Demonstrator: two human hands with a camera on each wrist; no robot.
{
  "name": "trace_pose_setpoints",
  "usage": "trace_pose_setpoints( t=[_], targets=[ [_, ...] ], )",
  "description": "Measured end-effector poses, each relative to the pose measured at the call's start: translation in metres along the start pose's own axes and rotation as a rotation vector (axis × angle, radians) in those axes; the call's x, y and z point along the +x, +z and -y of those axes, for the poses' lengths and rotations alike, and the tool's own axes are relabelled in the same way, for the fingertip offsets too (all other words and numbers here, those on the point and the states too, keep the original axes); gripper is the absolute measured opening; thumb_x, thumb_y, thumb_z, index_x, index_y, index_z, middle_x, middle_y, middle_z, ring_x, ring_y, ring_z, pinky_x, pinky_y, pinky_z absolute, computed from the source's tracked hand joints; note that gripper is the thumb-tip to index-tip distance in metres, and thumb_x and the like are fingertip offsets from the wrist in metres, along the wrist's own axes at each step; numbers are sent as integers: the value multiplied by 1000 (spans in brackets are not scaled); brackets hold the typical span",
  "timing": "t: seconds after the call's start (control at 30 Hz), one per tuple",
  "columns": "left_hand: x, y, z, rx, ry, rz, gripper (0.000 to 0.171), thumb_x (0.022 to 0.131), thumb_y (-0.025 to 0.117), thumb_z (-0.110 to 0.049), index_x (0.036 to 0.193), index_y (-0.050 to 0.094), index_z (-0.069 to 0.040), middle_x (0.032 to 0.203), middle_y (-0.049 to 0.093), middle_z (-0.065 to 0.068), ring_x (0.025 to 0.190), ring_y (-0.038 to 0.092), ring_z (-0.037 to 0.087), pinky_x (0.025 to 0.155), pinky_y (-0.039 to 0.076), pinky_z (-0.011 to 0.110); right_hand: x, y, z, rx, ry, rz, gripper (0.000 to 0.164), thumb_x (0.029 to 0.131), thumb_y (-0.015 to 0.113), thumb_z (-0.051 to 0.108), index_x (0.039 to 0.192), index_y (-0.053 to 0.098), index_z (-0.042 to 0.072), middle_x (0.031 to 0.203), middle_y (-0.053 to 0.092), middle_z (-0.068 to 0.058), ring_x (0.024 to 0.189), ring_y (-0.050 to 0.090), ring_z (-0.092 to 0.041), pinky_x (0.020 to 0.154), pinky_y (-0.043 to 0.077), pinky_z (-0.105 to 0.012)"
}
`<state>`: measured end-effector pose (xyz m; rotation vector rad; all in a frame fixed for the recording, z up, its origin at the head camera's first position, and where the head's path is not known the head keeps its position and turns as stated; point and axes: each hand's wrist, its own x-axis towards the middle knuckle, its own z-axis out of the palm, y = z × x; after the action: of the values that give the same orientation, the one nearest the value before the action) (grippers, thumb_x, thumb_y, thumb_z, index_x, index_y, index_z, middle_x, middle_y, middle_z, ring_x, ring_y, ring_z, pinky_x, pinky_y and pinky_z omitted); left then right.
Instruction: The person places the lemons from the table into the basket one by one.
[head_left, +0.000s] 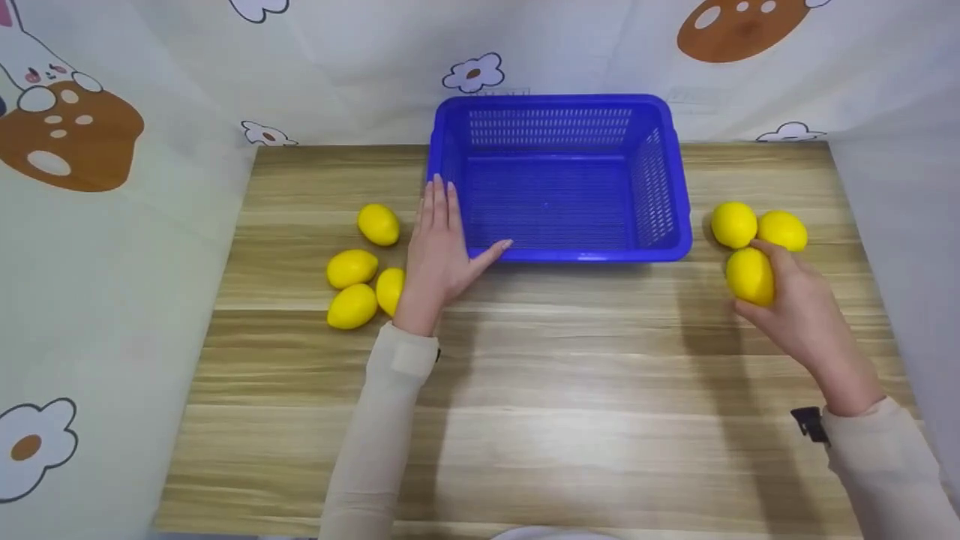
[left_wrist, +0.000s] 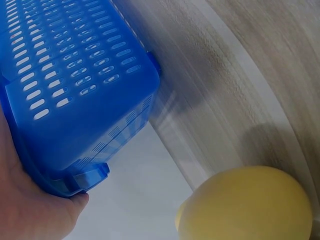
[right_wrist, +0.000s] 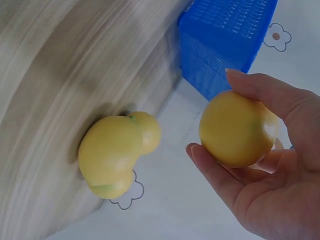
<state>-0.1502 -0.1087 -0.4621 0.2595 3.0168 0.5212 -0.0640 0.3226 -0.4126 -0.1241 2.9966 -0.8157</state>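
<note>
A blue plastic basket with slotted walls stands at the back of the table. My left hand rests along its left rim, fingers straight, thumb spread over the front rim. In the left wrist view that hand touches the basket's rim. On the right, my right hand grips a yellow lemon between thumb and fingers. The right wrist view has this lemon raised off the table in the hand. Beside it lie loose lemons, partly covering one another.
Several more lemons lie left of the basket, one partly hidden by the left forearm. The wooden table meets a patterned cloth at the back and sides. A white rounded edge shows at the bottom.
</note>
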Motion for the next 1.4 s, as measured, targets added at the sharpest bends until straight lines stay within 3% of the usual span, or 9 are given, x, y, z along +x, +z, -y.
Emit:
trace_pose_setpoints(
  t=[0.3,0.83,1.2,1.4],
  targets=[
    [0,0,0,4,-5,4,119,95,44,-82,167,2,3,175,-10,22,165,-5,34,133,0,40,9,-7,8,-3,-4,56,84,85,84,1,153,37,-14,134,50,-47,105,54,-59,88,47,-76],
    [0,3,1,-15,12,-35,118,95,47,-80,166,6,6,176,-6,24,165,-1,35,133,3,41,21,-16,21,8,-59,69,83,85,85,3,151,39,-14,138,49,-46,109,52,-56,86,48,-71],
    [0,2,1,-18,4,-22,118,95,46,-80,167,5,5,176,-8,23,165,-3,34,133,3,41,32,-20,29,9,-42,99,83,86,84,5,152,38,-14,138,51,-44,113,50,-55,89,48,-72],
    [0,2,1,-22,2,-22,119,95,46,-80,167,4,4,176,-8,22,165,-3,34,133,3,41,36,-20,33,2,-77,71,81,85,85,5,151,41,-13,135,54,-42,112,51,-54,87,50,-70]
  ],
)
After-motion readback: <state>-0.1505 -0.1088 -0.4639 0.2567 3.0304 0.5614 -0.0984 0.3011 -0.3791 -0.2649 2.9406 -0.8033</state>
